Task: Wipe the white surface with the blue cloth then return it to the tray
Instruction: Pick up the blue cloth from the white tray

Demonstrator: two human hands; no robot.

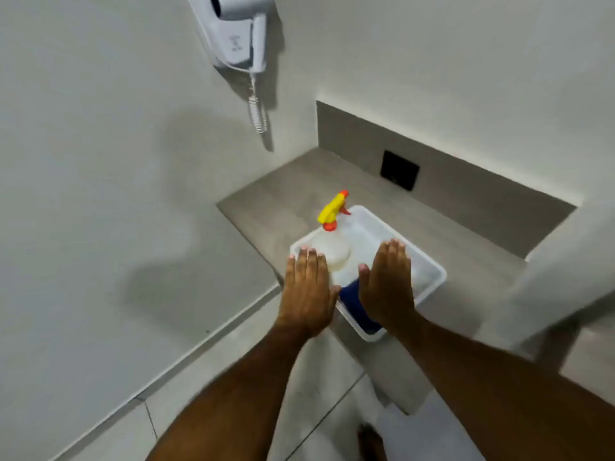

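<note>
A white plastic tray sits on a grey counter. Inside it the blue cloth lies folded at the near end, partly hidden by my hands. A white spray bottle with a yellow and orange trigger stands in the tray's far left corner. My left hand hovers flat, palm down, over the tray's left edge, holding nothing. My right hand hovers flat, palm down, over the tray's middle, just right of the cloth, also holding nothing.
The grey counter ends in a grey backsplash with a black socket plate. A white wall-mounted hair dryer with a coiled cord hangs on the white wall above left. Tiled floor lies below.
</note>
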